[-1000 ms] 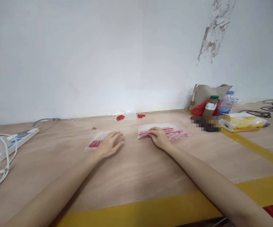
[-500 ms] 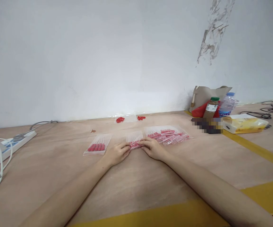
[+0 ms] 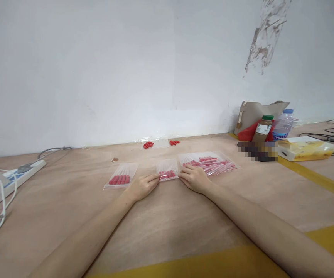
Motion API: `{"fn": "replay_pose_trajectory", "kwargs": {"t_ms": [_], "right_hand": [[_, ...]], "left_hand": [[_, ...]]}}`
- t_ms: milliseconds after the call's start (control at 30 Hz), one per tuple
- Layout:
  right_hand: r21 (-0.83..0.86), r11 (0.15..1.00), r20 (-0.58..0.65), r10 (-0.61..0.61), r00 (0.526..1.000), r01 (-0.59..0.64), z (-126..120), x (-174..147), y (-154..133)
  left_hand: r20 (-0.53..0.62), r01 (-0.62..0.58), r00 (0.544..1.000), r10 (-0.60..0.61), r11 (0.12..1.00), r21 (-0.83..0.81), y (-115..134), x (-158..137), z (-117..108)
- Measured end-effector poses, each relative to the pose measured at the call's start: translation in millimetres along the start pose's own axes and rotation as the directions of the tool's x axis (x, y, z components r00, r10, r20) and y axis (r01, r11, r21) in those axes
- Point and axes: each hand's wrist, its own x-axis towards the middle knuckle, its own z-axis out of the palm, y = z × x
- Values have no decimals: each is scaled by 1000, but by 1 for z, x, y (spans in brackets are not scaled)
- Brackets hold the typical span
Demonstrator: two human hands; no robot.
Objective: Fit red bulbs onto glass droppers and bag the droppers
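A small clear zip bag [image 3: 167,165] with several red-handled pieces inside lies flat on the table between my hands. My left hand [image 3: 144,187] pinches its near left corner, fingers closed. My right hand [image 3: 195,179] has its fingertips closed at the near right corner; the thumb is mostly hidden. To the left lies another filled zip bag [image 3: 121,177], with red handles toward me and thin pale shafts pointing away. Just beyond my right hand, a pile of similar filled bags [image 3: 220,166] overlaps in a fan.
Loose red pieces [image 3: 148,145] lie on clear plastic near the wall, with another small red group [image 3: 174,143] beside them. A power strip [image 3: 25,175] with white cables is at left. At right stand a green-capped bottle [image 3: 263,129], a water bottle [image 3: 283,125] and a yellow tissue pack [image 3: 307,148].
My right hand has slid right along the bag's near edge to its corner, uncovering the red pieces. The left hand stays at the left corner. The view has shifted slightly.
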Motion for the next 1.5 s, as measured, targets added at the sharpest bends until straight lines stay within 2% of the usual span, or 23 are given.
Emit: {"fn": "replay_pose_trajectory", "kwargs": {"t_ms": [100,267,400,733,967,1067,1233,1367,1500], "right_hand": [[-4,1000,-6,0,1000,0,1,-1,2],[-4,1000,-37,-26,999,26,2,2,-1],[-10,998,-26,-64,998,64,2,10,-15],[-171,973,-36,-163,986,154,11,33,-40],[-231,917,-128,-359,925,324,17,45,-41],[-243,897,-138,-410,902,370,19,48,-40],[-198,908,-159,-401,902,369,15,44,-37],[-192,930,-208,-351,913,314,13,38,-35],[-221,928,-205,-346,916,301,12,32,-29]], "left_hand": [[0,-52,999,52,999,11,-2,1,-1],[-67,-86,994,87,996,13,0,3,-2],[-76,-57,996,54,998,-37,1,3,0],[-52,2,999,-8,995,-104,1,2,-3],[-120,18,992,-26,998,-67,1,0,-6],[-99,51,993,-60,995,-88,-1,-2,-7],[-58,113,991,-121,986,-122,-2,-5,-7],[-91,125,986,-136,985,-118,0,-8,-8],[-98,150,982,-163,980,-133,0,-10,-8]]}}
